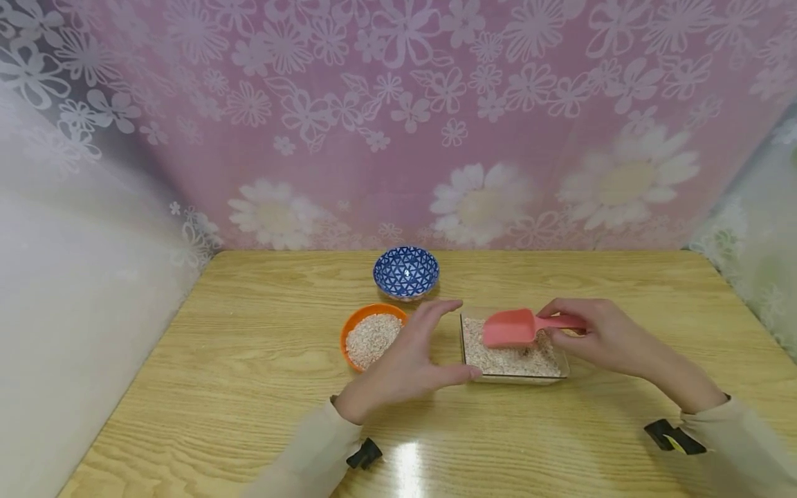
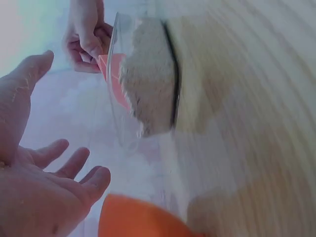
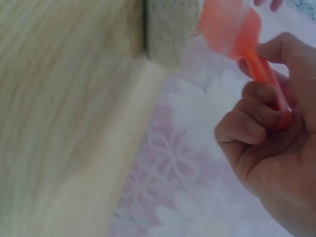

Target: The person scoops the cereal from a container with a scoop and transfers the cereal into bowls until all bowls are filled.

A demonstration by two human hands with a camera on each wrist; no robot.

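Note:
A pink-red scoop [image 1: 510,328] lies over the oat flakes [image 1: 498,360] in a clear rectangular container [image 1: 517,379]. Its handle is gripped by my right hand [image 1: 607,335], whose fingers curl round it in the right wrist view. My left hand [image 1: 414,363] is spread at the container's left side, thumb by the front left corner; in the left wrist view its fingers stand apart from the container and hold nothing. Left of that hand, partly hidden by it, an orange bowl [image 1: 344,339] contains pale flakes [image 1: 373,339].
A blue and white patterned bowl [image 1: 406,273] stands behind the orange one. All of it is on a wooden table [image 1: 261,387], with a pink flowered cloth [image 1: 373,152] hanging along the back edge.

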